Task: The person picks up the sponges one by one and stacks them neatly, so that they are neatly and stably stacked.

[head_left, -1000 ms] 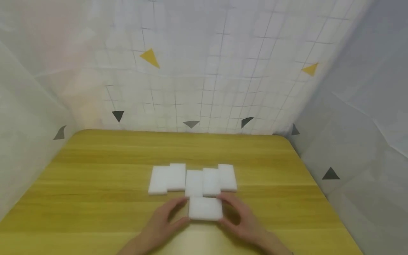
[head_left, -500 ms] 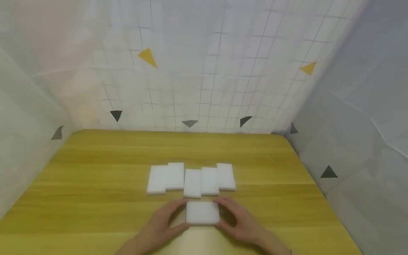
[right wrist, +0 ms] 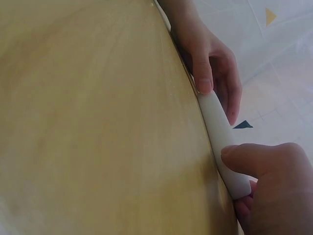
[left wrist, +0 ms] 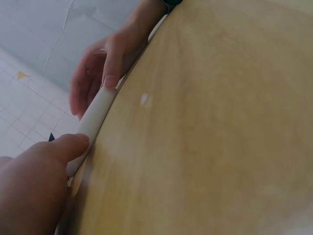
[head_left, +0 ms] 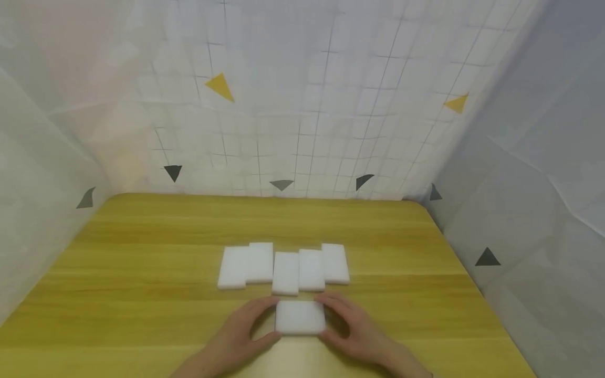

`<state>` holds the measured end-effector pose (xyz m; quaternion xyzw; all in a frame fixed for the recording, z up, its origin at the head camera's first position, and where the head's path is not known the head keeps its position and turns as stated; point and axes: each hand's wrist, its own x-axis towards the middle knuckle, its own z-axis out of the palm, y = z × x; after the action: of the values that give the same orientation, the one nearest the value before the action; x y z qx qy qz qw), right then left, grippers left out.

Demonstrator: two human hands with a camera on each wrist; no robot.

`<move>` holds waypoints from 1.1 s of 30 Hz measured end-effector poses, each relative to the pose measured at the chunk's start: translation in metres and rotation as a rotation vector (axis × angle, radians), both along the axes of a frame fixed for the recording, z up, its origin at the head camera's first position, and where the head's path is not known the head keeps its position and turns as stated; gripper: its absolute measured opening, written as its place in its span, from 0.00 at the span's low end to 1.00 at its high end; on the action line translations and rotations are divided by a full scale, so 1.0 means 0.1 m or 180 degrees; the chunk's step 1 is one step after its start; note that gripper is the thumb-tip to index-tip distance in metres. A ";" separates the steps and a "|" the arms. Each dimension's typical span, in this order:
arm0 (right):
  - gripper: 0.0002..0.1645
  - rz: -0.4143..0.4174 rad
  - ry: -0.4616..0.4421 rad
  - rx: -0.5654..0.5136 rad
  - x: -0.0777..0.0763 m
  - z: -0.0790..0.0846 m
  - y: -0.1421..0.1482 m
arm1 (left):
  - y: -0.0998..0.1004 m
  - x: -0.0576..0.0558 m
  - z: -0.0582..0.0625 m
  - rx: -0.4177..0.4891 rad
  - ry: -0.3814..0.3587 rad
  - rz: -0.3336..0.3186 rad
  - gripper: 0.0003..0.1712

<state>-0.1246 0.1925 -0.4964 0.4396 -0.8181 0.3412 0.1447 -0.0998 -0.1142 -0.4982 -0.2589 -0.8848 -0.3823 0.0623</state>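
A white rectangular block (head_left: 300, 317), which looks like a sponge, lies flat near the front of the wooden table in the head view. My left hand (head_left: 241, 328) holds its left end with thumb at the near corner and fingers at the far one. Opposite, my right hand (head_left: 359, 331) holds the right end in the same way. Both wrist views show the block (left wrist: 95, 115) low along the tabletop, with a thumb on its near side at each end. The fingers behind it are partly hidden.
Just beyond the held block, several similar white blocks (head_left: 285, 273) lie in an uneven row, set side by side. Wooden tabletop (head_left: 142, 315) surrounds them. A white gridded sheet (head_left: 283, 131) with yellow and dark triangles rises behind, and pale sheets flank both sides.
Both hands have drawn the block a little toward the person, so a gap now shows between it and the row. Over the last half second it has hardly moved.
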 end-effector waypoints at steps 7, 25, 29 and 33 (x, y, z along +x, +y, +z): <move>0.39 -0.0066 -0.0057 0.0062 0.00 -0.01 0.01 | 0.00 0.00 0.02 0.0006 0.0055 -0.0050 0.34; 0.39 -0.0157 -0.0128 0.0177 0.01 -0.01 0.01 | -0.01 -0.01 -0.02 -0.0015 0.0119 -0.0070 0.34; 0.39 -0.0172 -0.0206 0.0236 0.02 -0.01 0.01 | -0.01 -0.01 -0.03 -0.0032 0.0123 -0.0080 0.34; 0.39 -0.0198 -0.0242 0.0252 0.02 -0.02 0.02 | -0.01 -0.01 -0.04 -0.0059 0.0155 -0.0090 0.34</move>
<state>-0.1223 0.1946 -0.4984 0.4061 -0.8492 0.3203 0.1066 -0.1006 -0.1153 -0.5018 -0.2812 -0.8828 -0.3685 0.0760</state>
